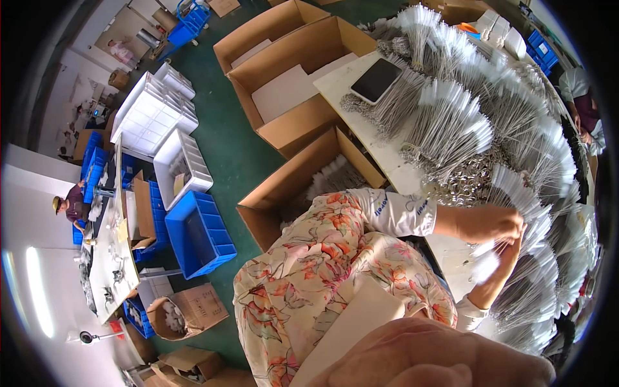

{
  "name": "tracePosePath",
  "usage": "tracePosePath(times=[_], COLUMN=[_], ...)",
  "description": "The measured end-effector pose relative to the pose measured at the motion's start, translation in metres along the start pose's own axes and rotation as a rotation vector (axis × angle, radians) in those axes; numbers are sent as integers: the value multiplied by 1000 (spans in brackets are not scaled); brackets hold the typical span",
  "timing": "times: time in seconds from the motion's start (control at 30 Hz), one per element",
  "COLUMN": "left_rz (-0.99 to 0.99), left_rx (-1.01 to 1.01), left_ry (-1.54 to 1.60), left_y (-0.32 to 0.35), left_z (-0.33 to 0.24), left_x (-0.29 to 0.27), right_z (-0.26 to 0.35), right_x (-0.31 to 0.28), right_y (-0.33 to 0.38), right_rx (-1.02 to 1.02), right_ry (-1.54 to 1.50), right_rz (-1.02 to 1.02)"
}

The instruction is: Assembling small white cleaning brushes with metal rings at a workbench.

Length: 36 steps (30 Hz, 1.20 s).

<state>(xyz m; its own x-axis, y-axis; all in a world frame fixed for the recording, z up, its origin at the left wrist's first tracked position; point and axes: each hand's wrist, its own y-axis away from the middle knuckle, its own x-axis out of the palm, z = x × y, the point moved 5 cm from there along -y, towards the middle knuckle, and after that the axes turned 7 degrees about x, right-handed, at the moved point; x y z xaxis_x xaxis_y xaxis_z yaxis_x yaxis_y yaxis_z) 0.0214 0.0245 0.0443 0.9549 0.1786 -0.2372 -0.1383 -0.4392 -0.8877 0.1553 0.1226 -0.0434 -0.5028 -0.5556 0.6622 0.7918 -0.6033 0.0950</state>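
Left grip: the left hand (496, 222) is closed on a fan of thin metal rods with white tags (516, 193), fingers curled over their tag ends.
Right grip: the right hand (509, 248) comes up from below and pinches the same bundle just under the left hand; whether the fingers are fully shut is hard to tell.
Rods: the held bundle sits at the right of the white surface (361, 129), among many more rows of the same tagged rods (451, 122) spread across it.
Far left: a long bench (106, 258) with small parts, a seated person (71, 206) beside it, blue crates (196, 232) and white divided trays (151, 113) on the green floor (238, 155).
Middle: open cardboard boxes (290, 77) stand between floor and surface; the nearest box (296, 184) holds white tagged pieces, partly hidden by the floral sleeve (322, 258).
On the surface: a dark tablet (376, 80) lies flat near the left edge, touching the rods.
Right edge: another person (583, 106) is cut off by the rim.
Foreground: a blurred, skin-toned shape (438, 358) and a pale card (351, 326) block the lower view.
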Motion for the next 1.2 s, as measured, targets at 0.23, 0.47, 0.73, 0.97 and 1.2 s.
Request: tracePosePath(times=[0.23, 0.47, 0.73, 0.97, 1.2], left_rz=[50, 222, 161, 527, 657], left_rx=[-10, -333, -222, -225, -141], left_ry=[-121, -82, -59, -517, -730], left_y=[74, 117, 114, 96, 100], left_z=[-15, 8, -3, 40, 81], left_x=[29, 41, 45, 22, 16], right_z=[51, -42, -59, -23, -50], right_x=[18, -16, 12, 0, -8], right_y=[108, 118, 81, 104, 103], right_rx=[33, -246, 450, 88, -10], right_ry=[816, 2622, 785, 1970, 1511], right_rz=[-232, -236, -119, -355, -542])
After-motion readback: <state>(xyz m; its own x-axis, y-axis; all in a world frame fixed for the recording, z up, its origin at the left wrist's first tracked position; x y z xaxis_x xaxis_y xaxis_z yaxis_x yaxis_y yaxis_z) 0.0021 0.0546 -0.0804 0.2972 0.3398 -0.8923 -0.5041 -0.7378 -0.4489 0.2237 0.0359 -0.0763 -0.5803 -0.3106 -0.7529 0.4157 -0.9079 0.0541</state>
